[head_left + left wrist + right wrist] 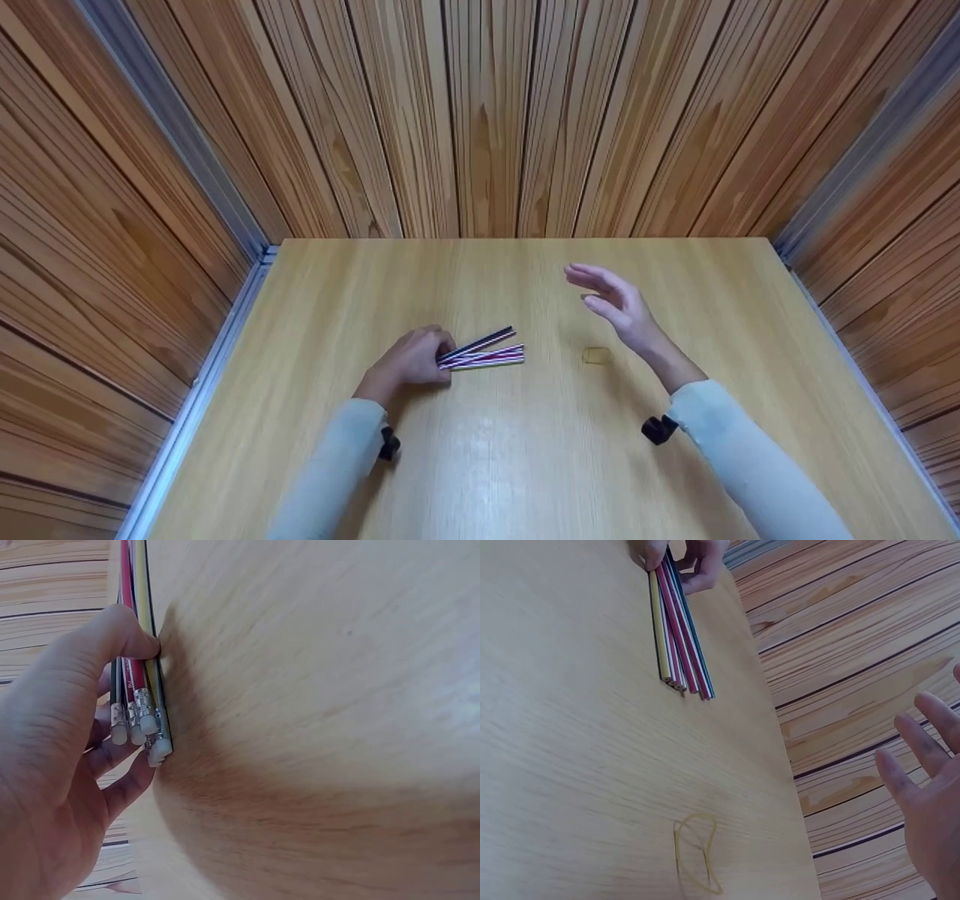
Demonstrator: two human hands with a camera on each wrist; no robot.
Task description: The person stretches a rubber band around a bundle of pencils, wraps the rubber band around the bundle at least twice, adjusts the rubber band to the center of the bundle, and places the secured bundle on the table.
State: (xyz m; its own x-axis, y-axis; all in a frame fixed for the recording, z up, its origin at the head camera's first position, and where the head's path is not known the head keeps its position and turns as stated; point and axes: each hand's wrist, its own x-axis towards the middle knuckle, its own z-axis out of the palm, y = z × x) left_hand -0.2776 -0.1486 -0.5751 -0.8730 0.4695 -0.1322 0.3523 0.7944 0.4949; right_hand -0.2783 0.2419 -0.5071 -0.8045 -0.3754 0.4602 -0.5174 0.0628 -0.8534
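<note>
A bunch of striped pencils [487, 355] lies in the grip of my left hand [412, 355], low over the table. Thumb and fingers close round them near the eraser ends, where white erasers [148, 724] and silver ferrules show in the left wrist view. Yellow, red and dark barrels fan out slightly toward the unsharpened ends [679, 684] in the right wrist view. My right hand [615, 307] hovers with extended fingers and holds nothing. Below it on the table lies a thin yellow rubber band [596, 355], a loose, bent loop in the right wrist view.
The light wooden table [480, 450] ends at a back edge against a wall of wooden planks [480, 120]. Metal rails [202, 375] run along its sides. A small black device [660, 430] sits at the right wrist.
</note>
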